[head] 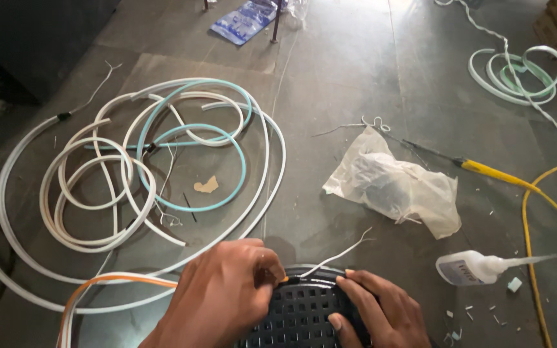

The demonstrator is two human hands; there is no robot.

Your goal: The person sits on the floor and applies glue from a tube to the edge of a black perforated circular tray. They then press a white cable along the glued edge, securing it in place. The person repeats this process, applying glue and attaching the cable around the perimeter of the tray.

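Observation:
My left hand (224, 293) pinches the end of an orange and white flexible strip (107, 281) against the rim of a black perforated plastic stool (298, 309). My right hand (378, 309) rests on the stool's top, fingers pressing near its edge. A thin white wire (340, 253) sticks out from between the hands, toward the upper right.
Coils of white and teal flexible strip (156, 161) lie on the dark floor at left. A crumpled plastic bag (398, 187), a yellow-handled tool (485, 171), a yellow cable (530, 219), a white glue bottle (478, 266), another strip coil (517, 74) and a blue packet (243, 19) lie around.

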